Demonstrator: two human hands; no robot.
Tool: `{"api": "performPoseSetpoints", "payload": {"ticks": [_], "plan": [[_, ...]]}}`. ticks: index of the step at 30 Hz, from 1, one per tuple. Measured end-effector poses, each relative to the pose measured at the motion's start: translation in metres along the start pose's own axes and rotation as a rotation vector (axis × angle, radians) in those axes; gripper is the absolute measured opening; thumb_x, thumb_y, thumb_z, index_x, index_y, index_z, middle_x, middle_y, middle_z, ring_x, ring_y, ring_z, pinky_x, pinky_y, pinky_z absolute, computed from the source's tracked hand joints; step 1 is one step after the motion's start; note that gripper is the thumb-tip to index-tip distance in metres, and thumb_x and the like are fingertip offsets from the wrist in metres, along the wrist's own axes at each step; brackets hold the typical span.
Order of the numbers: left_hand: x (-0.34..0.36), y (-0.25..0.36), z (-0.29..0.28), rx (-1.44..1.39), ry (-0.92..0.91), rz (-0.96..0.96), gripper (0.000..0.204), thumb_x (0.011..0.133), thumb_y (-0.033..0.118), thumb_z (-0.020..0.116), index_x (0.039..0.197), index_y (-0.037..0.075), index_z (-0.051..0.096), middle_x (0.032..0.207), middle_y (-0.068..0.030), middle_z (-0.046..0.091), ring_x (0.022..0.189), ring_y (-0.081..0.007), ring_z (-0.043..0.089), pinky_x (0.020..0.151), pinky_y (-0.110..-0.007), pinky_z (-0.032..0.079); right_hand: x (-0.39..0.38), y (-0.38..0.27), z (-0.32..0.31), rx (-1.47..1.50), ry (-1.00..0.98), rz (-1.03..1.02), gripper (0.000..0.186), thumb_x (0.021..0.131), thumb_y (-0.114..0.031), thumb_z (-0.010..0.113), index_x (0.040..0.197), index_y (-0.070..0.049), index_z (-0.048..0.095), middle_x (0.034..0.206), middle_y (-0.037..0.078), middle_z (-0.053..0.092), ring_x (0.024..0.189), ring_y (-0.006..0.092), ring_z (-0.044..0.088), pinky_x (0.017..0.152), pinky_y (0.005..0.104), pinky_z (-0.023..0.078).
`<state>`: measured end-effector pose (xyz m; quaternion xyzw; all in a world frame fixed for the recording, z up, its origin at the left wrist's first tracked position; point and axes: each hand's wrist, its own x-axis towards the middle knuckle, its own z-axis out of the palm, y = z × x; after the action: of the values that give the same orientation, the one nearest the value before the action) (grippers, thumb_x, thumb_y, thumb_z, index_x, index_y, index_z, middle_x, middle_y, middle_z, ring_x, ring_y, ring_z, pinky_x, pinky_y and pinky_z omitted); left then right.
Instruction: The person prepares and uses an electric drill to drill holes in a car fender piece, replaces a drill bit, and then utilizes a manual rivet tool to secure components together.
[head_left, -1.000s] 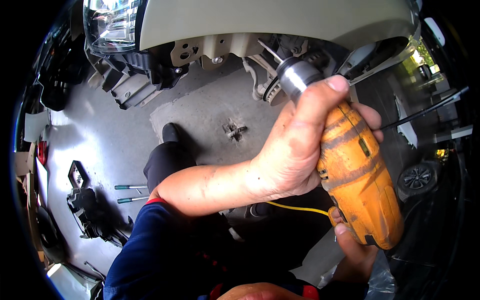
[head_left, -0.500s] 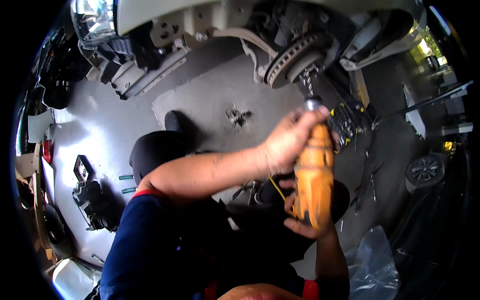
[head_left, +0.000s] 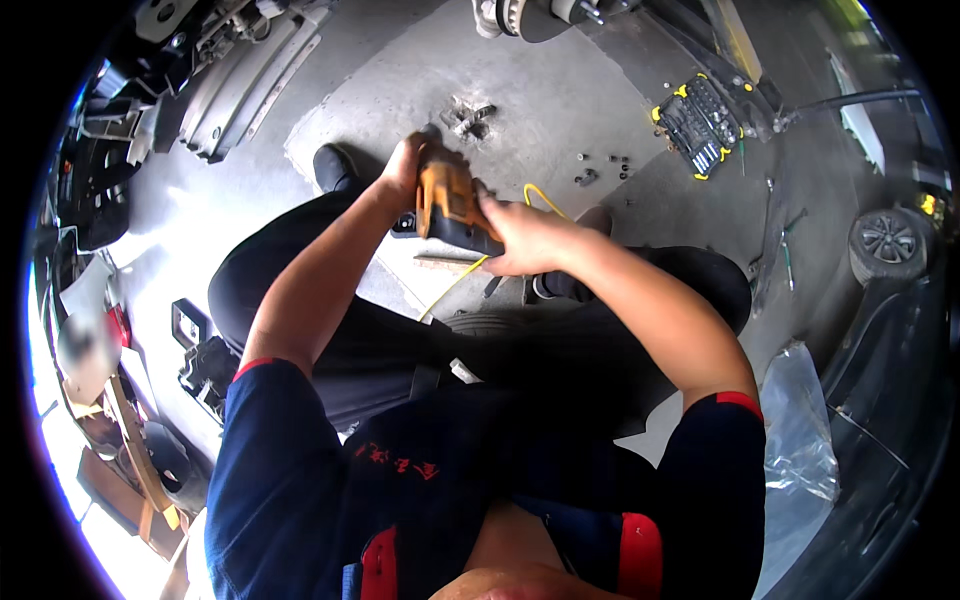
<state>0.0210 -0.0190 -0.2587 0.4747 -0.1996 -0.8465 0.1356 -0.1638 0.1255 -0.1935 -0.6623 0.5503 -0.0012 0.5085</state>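
Between my hands is a worn orange power tool (head_left: 446,200), which looks like an impact wrench, with a dark base. It hangs low over the floor between my bent legs, its nose pointing away and slightly left. My left hand (head_left: 404,168) is wrapped around the nose end, some of its fingers hidden behind the tool. At the dark base end, my right hand (head_left: 520,236) grips from the right side, its fingertips partly hidden. A yellow cord (head_left: 541,196) runs behind the tool and my right wrist; where it leads I cannot tell.
A socket set in a black case (head_left: 698,125) lies open on the floor at right, with several loose sockets (head_left: 588,176) near it. A brake disc (head_left: 512,14) with wheel studs shows at the top. Far right are a wheel (head_left: 887,243) and clear plastic sheeting (head_left: 798,420).
The tool has come away from the brake disc, down and to the left, and turned. My right hand now holds its base from the right side. The view has tilted downward.
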Motion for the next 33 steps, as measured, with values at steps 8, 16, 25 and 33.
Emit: {"api": "performPoseSetpoints", "payload": {"ticks": [8, 16, 25, 33], "plan": [[0.075, -0.086, -0.107, 0.677, 0.375, 0.030, 0.053, 0.106, 0.043, 0.044, 0.133, 0.001, 0.061, 0.107, -0.0165, 0.071, 0.098, -0.0235, 0.071, 0.081, -0.040, 0.059, 0.064, 0.030, 0.081, -0.368, 0.042, 0.140, 0.064, 0.103, -0.016, 0.047, 0.163, -0.021, 0.025, 0.143, 0.032, 0.053, 0.099, 0.0394, 0.074, 0.082, 0.0497, 0.061], [-0.027, 0.030, -0.031, 1.649, -0.016, 0.592, 0.036, 0.105, 0.022, 0.060, 0.132, 0.000, 0.063, 0.121, -0.0185, 0.071, 0.110, -0.0245, 0.069, 0.098, -0.035, 0.052, 0.103, 0.150, 0.052, -0.349, 0.273, 0.561, 0.071, 0.102, -0.017, 0.044, 0.165, -0.018, 0.012, 0.134, 0.024, 0.057, 0.095, 0.0384, 0.074, 0.076, 0.0509, 0.061], [-0.249, 0.088, -0.113, 1.366, 0.585, 0.982, 0.032, 0.099, 0.004, 0.058, 0.130, -0.001, 0.064, 0.125, -0.0128, 0.070, 0.114, -0.0225, 0.067, 0.098, -0.036, 0.054, 0.147, 0.222, 0.103, -0.400, 0.464, 0.596, 0.068, 0.103, -0.010, 0.045, 0.165, -0.018, 0.018, 0.140, 0.024, 0.050, 0.101, 0.0442, 0.073, 0.083, 0.0567, 0.062], [-0.295, -0.070, -0.293, 0.837, 1.138, 0.442, 0.037, 0.099, 0.022, 0.051, 0.119, -0.004, 0.068, 0.113, -0.0175, 0.074, 0.103, -0.0244, 0.070, 0.092, -0.038, 0.055, 0.118, 0.194, 0.129, -0.599, 0.092, 0.380, 0.110, 0.088, -0.014, 0.070, 0.166, -0.019, -0.007, 0.157, 0.037, 0.026, 0.130, 0.0484, 0.055, 0.108, 0.0494, 0.049]]}}
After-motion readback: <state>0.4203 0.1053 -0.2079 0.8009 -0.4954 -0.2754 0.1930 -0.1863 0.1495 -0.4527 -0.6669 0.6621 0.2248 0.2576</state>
